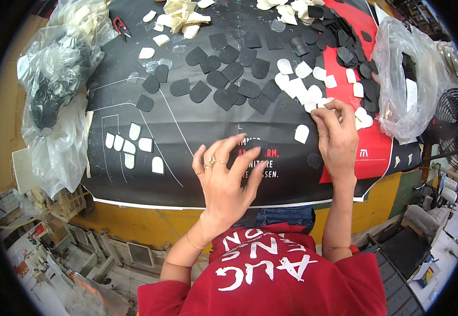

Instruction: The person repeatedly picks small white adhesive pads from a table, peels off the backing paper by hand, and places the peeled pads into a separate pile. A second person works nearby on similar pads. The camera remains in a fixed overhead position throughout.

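Note:
My left hand [222,176] hovers over the printed lettering near the front of the black mat, its fingers spread apart. A small black piece [261,144], rounded at one end, is at its fingertips; whether they touch it I cannot tell. Farther right, my right hand [338,134] pinches thumb and forefinger at the edge of a white rounded piece [322,104] by the white pile. Loose white pieces [296,87] lie just beyond that hand, with a single white piece [301,134] to its left. Several black pieces [232,72] are scattered across the middle.
Several white pieces [129,147] lie at the left. Cream pieces [181,18] are heaped at the back, near red-handled snips [120,27]. A black heap [339,31] stands back right. Plastic bags [60,68] line the left edge; another bag [405,79] and a fan [453,126] are right.

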### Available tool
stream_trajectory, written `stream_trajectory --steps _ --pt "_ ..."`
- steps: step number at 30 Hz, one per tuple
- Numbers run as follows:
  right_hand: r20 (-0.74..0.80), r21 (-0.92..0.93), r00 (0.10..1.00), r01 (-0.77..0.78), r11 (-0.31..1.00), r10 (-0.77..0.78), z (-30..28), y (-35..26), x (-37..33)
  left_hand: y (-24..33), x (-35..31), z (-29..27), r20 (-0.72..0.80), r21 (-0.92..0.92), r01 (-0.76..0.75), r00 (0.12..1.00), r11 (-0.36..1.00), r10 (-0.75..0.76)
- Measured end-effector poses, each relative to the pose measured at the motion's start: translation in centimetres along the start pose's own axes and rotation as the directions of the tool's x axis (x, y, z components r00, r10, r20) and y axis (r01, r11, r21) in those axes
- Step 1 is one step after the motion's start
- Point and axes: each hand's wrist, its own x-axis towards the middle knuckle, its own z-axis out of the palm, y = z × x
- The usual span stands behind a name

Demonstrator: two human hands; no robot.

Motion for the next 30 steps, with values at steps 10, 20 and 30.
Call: stream_trajectory --steps 10,20,30 --pt "0.036 0.262 0.998 0.032 0.964 -0.043 -2.4 -4.1 -0.5 0.5 1.0 -1.3 0.429 -0.760 0.472 0.881 0.446 -0.200" --pt "0.068 0.378 0.967 0.204 0.903 -0.247 -2.3 -6.3 -0.9 0.1 1.7 -1.2 0.487 -0.840 0.520 0.848 0.153 -0.210" --pt "0.344 0.630 0.898 -0.438 0.642 0.275 -1.4 -7.7 -2.8 0.6 2.2 0.5 0.278 -0.891 0.341 0.932 0.299 -0.234"
